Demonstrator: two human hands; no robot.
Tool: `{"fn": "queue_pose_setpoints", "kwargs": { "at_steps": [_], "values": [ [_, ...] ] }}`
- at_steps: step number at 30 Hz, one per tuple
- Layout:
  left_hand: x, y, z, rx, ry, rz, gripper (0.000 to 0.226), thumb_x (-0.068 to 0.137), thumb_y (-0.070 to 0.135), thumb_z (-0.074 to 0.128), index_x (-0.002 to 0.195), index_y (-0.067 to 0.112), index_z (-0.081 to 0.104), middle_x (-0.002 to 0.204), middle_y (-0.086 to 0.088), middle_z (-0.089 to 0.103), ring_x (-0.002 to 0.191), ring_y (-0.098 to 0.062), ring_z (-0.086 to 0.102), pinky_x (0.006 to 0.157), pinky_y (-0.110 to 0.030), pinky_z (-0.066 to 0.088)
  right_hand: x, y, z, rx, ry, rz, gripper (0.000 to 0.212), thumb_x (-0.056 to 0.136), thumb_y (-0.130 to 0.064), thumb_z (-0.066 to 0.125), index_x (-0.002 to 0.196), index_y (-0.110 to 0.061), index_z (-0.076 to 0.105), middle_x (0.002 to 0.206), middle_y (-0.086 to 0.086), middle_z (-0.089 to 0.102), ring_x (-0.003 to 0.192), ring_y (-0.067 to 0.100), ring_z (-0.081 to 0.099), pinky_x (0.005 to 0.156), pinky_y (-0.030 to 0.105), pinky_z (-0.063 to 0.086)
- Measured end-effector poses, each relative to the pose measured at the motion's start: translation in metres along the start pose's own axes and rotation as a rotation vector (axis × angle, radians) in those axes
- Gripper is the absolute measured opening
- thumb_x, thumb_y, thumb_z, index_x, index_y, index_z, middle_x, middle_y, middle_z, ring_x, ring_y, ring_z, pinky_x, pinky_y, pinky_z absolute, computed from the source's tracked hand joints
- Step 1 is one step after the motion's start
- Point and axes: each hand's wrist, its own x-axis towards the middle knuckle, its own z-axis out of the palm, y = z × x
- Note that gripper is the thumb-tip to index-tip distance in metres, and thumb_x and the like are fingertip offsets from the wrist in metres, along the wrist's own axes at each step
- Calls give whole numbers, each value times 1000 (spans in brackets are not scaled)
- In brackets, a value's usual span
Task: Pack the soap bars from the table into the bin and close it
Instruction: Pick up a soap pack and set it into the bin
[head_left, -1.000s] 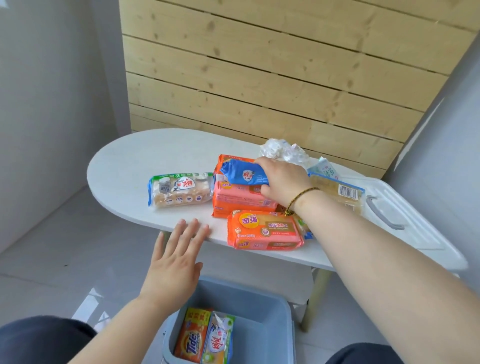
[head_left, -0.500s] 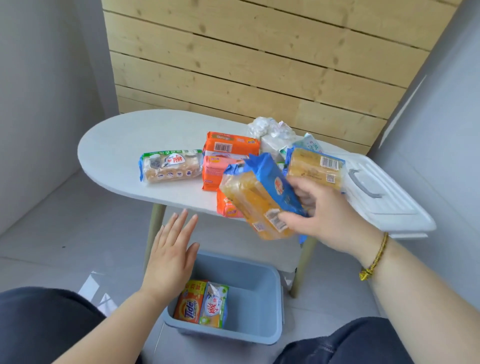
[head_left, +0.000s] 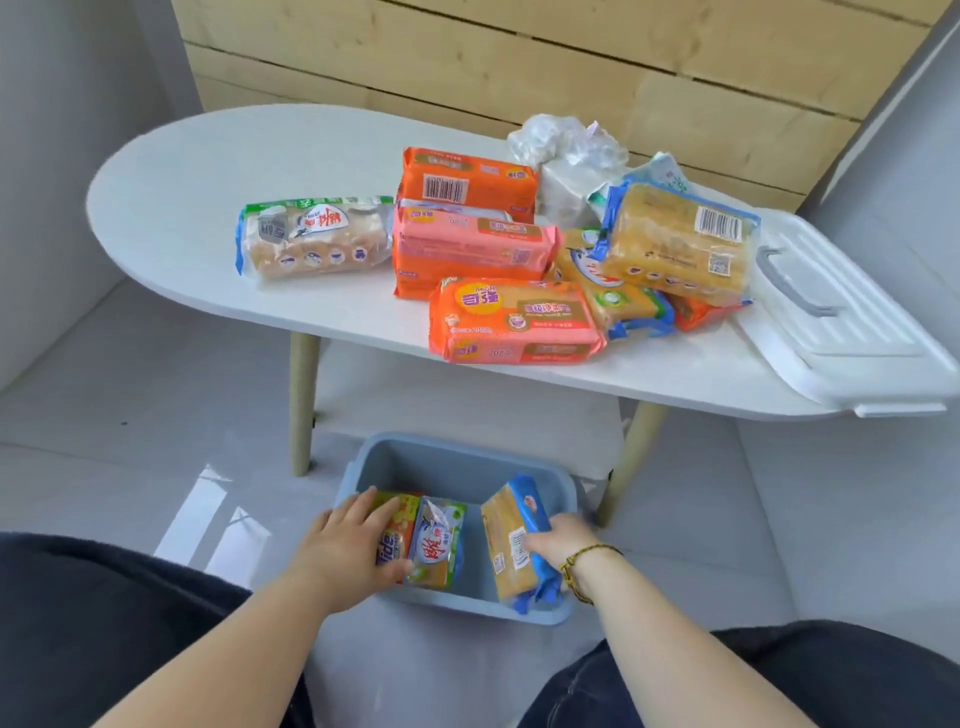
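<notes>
Reaching down into the grey-blue plastic bin on the floor, both hands are inside it and apart. The right hand has its fingers curled round a yellow soap pack in a blue wrapper, which stands on its long edge at the bin's right side. The left hand lies with fairly straight fingers on top of an orange Tide soap pack at the bin's left side. Just right of that hand, touching the Tide pack, is a white-and-green soap pack. A bare strip of bin floor separates the two hands. Beyond the hands, the white oval surface carries the packs not yet packed. A green-edged clear pack lies beyond the left hand, with an orange pack and a pink pack in the middle. An orange-and-pink pack sits at the near edge, and a blue-edged yellow pack is piled on others beyond the right hand. The white bin lid with a grey handle lies farthest right, overhanging the surface's end.
</notes>
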Motion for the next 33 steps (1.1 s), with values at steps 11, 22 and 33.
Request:
{"fn": "queue_pose_setpoints", "kwargs": {
  "at_steps": [11, 22, 33],
  "values": [
    [37, -22, 41, 75, -49, -63, 97, 77, 70, 40, 143, 23, -13, 155, -5, -17, 139, -22, -24, 117, -38, -4, 85, 22, 58, 176, -87, 251, 34, 89, -14, 51, 120, 0, 49, 116, 17, 60, 102, 29, 59, 94, 39, 50],
    [40, -19, 40, 70, -144, -63, 143, 12, 94, -18, 139, 29, -21, 154, -1, -20, 117, -21, -46, 114, -42, -12, 115, 33, 77, -73, -183, 290, 34, 95, -19, 42, 125, -4, 47, 129, 13, 55, 116, 25, 55, 95, 30, 45],
    [43, -18, 39, 63, -157, -48, 142, 13, 94, -18, 139, 30, -19, 155, -1, -17, 116, -22, -47, 114, -44, -12, 128, 31, 77, -377, -96, 258, 28, 95, -17, 43, 117, -6, 55, 125, 9, 61, 113, 22, 58, 87, 25, 47]
  ]
}}
